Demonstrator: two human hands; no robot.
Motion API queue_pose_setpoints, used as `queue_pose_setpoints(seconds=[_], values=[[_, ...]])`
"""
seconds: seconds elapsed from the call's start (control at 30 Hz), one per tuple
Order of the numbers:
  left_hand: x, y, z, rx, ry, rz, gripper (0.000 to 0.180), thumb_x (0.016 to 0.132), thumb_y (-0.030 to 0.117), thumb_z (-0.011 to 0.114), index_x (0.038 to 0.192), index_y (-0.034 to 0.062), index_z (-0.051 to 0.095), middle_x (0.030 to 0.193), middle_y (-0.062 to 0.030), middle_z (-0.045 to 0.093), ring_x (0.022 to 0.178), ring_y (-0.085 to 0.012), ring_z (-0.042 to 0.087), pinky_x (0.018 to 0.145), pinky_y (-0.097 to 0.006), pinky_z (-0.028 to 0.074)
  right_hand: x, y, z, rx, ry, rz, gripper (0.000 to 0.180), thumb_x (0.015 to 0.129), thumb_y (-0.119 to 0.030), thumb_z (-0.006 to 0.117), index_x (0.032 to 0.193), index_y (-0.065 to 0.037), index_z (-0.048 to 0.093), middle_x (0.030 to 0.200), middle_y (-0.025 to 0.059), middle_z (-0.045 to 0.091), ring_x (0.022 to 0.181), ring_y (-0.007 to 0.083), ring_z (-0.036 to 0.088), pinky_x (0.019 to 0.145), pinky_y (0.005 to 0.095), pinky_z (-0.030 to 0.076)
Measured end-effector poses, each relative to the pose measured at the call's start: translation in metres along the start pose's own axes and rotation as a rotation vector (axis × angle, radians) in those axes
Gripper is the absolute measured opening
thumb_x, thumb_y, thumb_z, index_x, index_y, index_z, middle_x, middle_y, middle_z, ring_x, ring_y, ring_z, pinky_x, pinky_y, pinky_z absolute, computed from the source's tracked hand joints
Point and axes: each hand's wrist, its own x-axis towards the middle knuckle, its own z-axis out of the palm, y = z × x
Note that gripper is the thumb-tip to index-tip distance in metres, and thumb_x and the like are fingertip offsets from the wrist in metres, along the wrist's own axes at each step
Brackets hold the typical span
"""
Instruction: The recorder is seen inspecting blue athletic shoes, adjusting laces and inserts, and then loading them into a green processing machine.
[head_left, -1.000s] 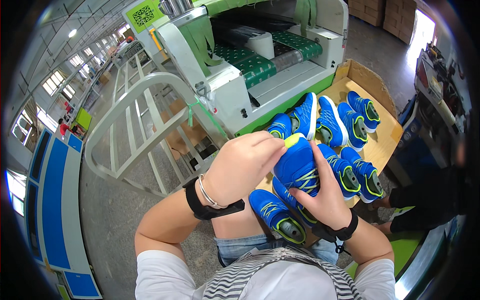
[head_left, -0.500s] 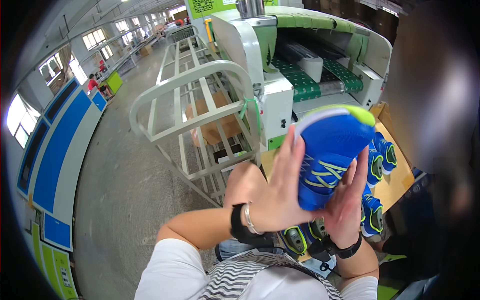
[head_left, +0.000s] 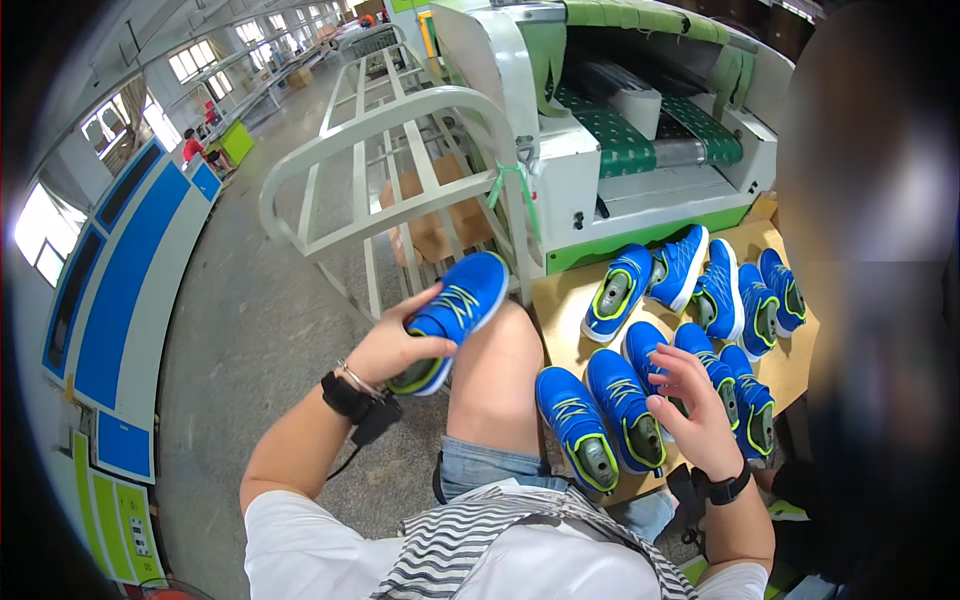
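My left hand [head_left: 392,348] is closed round the heel end of a blue sneaker [head_left: 462,305] with lime laces and a white sole. The shoe is tilted over my thigh, its toe up and to the right. My right hand [head_left: 702,418] hovers over the near row of shoes, fingers apart and nothing in it. Beside it is a blue sneaker [head_left: 622,402], with another sneaker [head_left: 572,420] at the row's left end. Grey-green lasts fill the shoes that show their openings. My right hand partly hides one shoe.
Several more blue sneakers, including one on its side [head_left: 682,265], stand on the tan tabletop [head_left: 660,490]. Behind it is a white and green machine [head_left: 690,205] with a green conveyor belt [head_left: 610,130]. A pale metal rack [head_left: 385,225] stands left of it, holding brown cardboard [head_left: 440,210].
The sneaker that was between both hands has moved left and down, held now by my left hand alone. My right hand has let go and lowered over the shoes on the table.
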Motion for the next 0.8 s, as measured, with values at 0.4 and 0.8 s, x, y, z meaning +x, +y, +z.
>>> queue_pose_setpoints(seconds=[0.4,0.8], values=[[0.13,-0.074,-0.062,0.515,0.423,0.163,0.049,0.089,0.014,0.072,0.134,-0.0004,0.057,0.117,-0.0219,0.069,0.109,-0.0334,0.068,0.095,-0.04,0.051,-0.063,0.051,-0.099,-0.193,0.423,0.271,0.036,0.09,-0.011,0.071,0.124,-0.003,0.064,0.114,0.0111,0.066,0.11,0.0221,0.063,0.094,0.0346,0.05],[0.074,-0.033,0.111,1.034,0.103,0.949,0.049,0.083,0.007,0.069,0.131,0.0132,0.063,0.153,-0.017,0.043,0.144,-0.0415,0.033,0.117,-0.055,0.026,-0.042,0.18,-0.202,0.178,0.862,0.585,0.076,0.087,-0.043,0.077,0.141,-0.003,0.041,0.14,0.0191,0.042,0.123,0.0287,0.053,0.103,0.039,0.047]])
